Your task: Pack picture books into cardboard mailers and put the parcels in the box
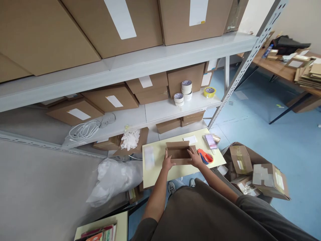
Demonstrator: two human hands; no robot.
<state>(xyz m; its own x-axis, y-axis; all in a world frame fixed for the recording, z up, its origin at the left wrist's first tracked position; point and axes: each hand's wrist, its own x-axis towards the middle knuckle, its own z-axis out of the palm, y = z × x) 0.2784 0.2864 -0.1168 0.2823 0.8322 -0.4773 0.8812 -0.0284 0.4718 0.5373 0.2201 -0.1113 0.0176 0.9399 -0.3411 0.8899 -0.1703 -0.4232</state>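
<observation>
A small open cardboard box (177, 145) stands on the pale yellow table (155, 175), and I can see into its brown inside. My left hand (168, 161) grips its left side, with the thumb at the upper edge. On the opposite side my right hand (195, 157) holds the box by its right wall and flap. Just right of that hand lies a red and blue tape dispenser (206, 156). A white slip of paper (190, 139) is behind the box, and a blurred purple-and-white item (212, 141) sits at the table's right corner.
Grey shelving (160, 117) with large cartons rises behind the table. It carries white tape rolls (186, 87), a yellow tape roll (209, 92) and a coiled white cable (84, 130). A white plastic bag (117, 177) is at left, a bin of used boxes (268, 177) at right.
</observation>
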